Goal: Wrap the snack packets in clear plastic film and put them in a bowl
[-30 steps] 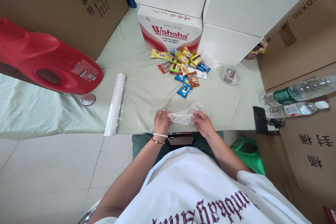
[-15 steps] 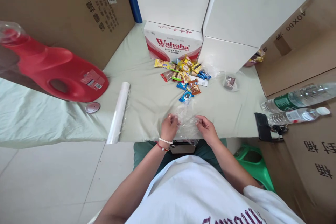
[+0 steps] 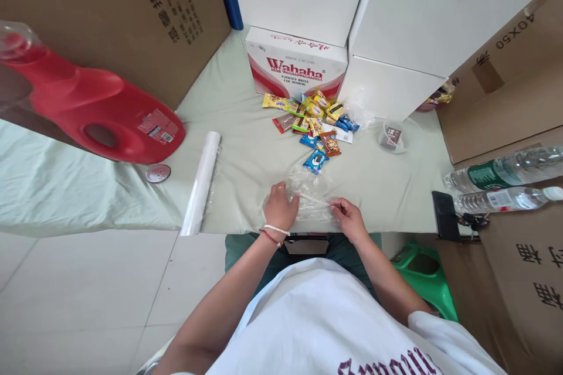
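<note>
A crumpled clear plastic bag (image 3: 314,211) lies spread between my hands near the table's front edge, with a whitish gathered strip running across it. My left hand (image 3: 280,209) is closed at its left side, the fingers bent over the film and the fingertips partly hidden. At the right end of the strip, my right hand (image 3: 349,220) pinches the plastic between thumb and fingers. Just beyond the bag sits a pile of small wrapped snacks (image 3: 315,126), the closest being a blue packet (image 3: 315,160).
A roll of clear plastic (image 3: 201,184) lies to the left, beside a round disc (image 3: 158,173) and a red jug (image 3: 118,117). Behind the snacks stands a Wahaha carton (image 3: 297,64). On the right are a small clear bag (image 3: 393,136), water bottles (image 3: 505,198) and a black phone (image 3: 444,215).
My left hand has turned and shifted slightly left and forward over the plastic. The bag now lies flatter and wider, with a strip stretched toward my right hand. The view has shifted slightly.
</note>
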Demonstrator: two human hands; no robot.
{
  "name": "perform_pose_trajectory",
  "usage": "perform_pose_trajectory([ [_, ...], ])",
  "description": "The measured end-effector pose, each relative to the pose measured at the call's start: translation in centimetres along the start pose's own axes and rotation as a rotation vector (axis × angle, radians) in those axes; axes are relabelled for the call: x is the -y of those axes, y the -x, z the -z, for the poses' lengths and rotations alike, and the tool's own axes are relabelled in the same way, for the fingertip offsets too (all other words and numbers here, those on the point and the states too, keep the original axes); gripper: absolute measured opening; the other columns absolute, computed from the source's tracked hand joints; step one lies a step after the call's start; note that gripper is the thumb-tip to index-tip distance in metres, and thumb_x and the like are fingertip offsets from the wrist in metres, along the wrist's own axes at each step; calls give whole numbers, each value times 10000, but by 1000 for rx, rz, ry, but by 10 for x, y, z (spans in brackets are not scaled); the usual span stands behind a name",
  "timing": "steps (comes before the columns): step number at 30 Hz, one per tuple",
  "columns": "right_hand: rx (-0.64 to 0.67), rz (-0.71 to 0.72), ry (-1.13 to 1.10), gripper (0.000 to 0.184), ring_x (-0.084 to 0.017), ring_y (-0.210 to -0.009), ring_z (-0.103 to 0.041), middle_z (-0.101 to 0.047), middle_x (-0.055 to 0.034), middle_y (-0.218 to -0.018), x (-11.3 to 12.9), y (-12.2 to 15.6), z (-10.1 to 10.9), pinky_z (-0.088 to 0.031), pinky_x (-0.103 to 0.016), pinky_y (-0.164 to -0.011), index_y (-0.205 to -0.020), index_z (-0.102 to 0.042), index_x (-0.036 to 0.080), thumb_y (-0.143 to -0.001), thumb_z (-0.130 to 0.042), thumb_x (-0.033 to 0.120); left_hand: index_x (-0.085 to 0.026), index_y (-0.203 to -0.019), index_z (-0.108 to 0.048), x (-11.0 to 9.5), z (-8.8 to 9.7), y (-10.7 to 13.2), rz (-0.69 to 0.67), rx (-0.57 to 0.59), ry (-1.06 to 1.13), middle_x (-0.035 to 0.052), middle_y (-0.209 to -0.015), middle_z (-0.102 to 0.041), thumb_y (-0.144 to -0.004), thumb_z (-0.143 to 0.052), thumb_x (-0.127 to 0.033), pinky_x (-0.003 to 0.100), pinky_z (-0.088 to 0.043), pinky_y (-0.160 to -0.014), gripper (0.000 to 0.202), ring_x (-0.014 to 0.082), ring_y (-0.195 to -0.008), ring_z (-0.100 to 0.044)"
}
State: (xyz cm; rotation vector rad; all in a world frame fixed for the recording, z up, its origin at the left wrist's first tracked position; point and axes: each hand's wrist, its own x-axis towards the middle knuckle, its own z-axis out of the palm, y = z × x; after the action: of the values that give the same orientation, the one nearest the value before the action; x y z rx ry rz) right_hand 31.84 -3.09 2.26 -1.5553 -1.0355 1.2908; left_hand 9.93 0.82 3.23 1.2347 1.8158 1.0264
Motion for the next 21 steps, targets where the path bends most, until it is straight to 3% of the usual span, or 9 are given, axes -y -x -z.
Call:
perform_pose_trajectory([
  [3,-38,-84,-118,329,-153,-654,-567,-654,12,-760,5,1,5,-487,-284,-600,-872,-715,253,-729,-820,531,-226,-864,-600,5,2,-19,139,89,126,54,-774,-660,-847,-614,-424,367,-562,-720,199,244,-786,-706],
  [5,-45,-152,-215,398,-147,-664,-595,-663,10,-786,10,0,9,-503,-274,-586,-891,-685,244,-700,-843,555,-233,-905,-577,8,6,-29,161,101,176,38,-788,-678,-911,-507,-460,307,-526,-588,238,191,-666,-678],
  [8,-26,-209,-269,477,-105,-554,-526,-641,24,-743,14,-5,12,-392,-219,-459,-934,-680,223,-668,-860,576,-239,-976,-568,11,15,-38,185,83,228,15,-791,-672,-956,-436,-507,252,-439,-467,300,156,-581,-642],
  [11,3,-176,-193,466,-82,-456,-421,-609,39,-687,12,-10,11,-276,-219,-390,-955,-690,212,-705,-817,585,-227,-973,-579,17,26,-45,229,59,199,-11,-691,-613,-973,-423,-488,238,-392,-431,304,153,-512,-613],
  [15,-43,-44,-1,394,-111,-465,-465,-627,25,-688,-1,-13,9,-351,-249,-428,-969,-699,219,-808,-707,578,-180,-1058,-580,27,44,-47,286,-14,87,65,-853,-694,-892,-546,-367,328,-548,-590,252,211,-687,-703],
  [17,-59,22,87,386,-136,-516,-526,-661,5,-724,-7,-13,9,-416,-267,-487,-1005,-711,220,-862,-646,572,-152,-1214,-557,27,51,-39,147,-152,-29,158,-1136,-697,-830,-590,-275,442,-595,-856,404,273,-1009,-722],
  [18,-64,50,133,391,-154,-559,-566,-682,-8,-748,-9,-12,9,-445,-276,-523,-1026,-717,220,-884,-620,571,-146,-1274,-549,25,53,-34,-2,-198,-113,190,-1260,-661,-805,-589,-228,494,-554,-998,478,300,-1173,-675],
  [19,-69,76,177,400,-173,-609,-606,-702,-20,-773,-11,-12,10,-471,-284,-561,-1046,-723,218,-901,-598,570,-151,-1314,-553,21,53,-29,-195,-196,-204,200,-1346,-627,-783,-576,-182,527,-484,-1111,533,314,-1299,-608],
  [21,-67,127,251,412,-205,-715,-668,-734,-41,-819,-14,-11,11,-510,-301,-643,-1070,-732,213,-923,-572,562,-179,-1368,-572,10,46,-21,-591,-39,-357,171,-1423,-608,-752,-523,-116,547,-349,-1239,621,303,-1426,-512],
])
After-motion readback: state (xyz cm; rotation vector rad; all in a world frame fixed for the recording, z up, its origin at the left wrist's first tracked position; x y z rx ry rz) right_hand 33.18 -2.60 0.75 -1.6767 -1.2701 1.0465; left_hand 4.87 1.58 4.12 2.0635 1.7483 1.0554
